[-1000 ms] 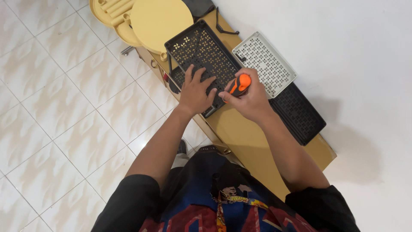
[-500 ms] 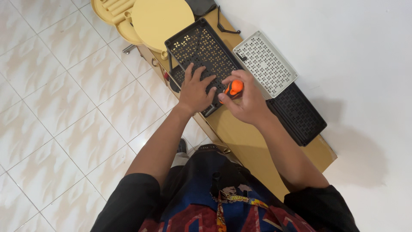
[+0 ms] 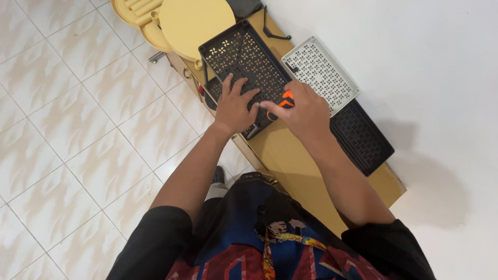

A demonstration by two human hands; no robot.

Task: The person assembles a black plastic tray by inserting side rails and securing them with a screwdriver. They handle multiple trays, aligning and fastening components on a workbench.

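L hand (image 3: 236, 106) lay flat, fingers spread, pressing on the black perforated panel (image 3: 244, 57) at the near end of the yellow bench (image 3: 290, 155). R hand (image 3: 303, 111) was closed round an orange-black tool (image 3: 284, 101) — tip hidden — touching the panel's edge. White panel (image 3: 321, 72) and another black panel (image 3: 363, 137) lay just beside, by the wall.

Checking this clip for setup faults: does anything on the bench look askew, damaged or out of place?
Nothing looks damaged or spilled. The black perforated panel under the left hand overhangs the floor-side edge of the narrow yellow bench. The right hand grips an orange and black tool. A round yellow board also overhangs that edge.
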